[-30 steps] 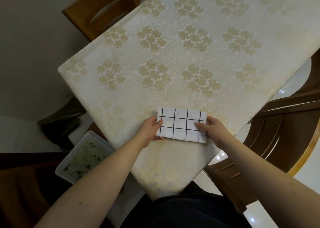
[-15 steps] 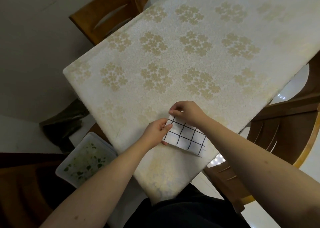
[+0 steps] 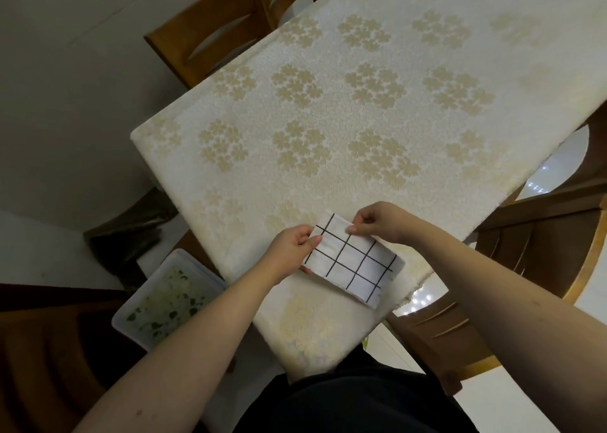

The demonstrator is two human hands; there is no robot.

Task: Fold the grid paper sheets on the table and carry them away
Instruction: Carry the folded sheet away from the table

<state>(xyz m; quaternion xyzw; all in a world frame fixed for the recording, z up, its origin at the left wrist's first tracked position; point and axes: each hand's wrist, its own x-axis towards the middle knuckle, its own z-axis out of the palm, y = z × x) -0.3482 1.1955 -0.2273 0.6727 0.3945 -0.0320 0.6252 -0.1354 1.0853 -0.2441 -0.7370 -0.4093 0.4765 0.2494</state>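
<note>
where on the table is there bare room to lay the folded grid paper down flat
The tablecloth shows bare from the hands to its far edge, between the wooden chair and the right edge. The near corner is crowded: left hand and right hand pinch the grid paper there.

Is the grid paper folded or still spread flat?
Folded. The grid paper is a small layered rectangle with stacked edges at its near end. The left hand and right hand pinch its far corners.

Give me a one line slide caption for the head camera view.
Both hands, left hand and right hand, pinch folded grid paper over the table.
</note>
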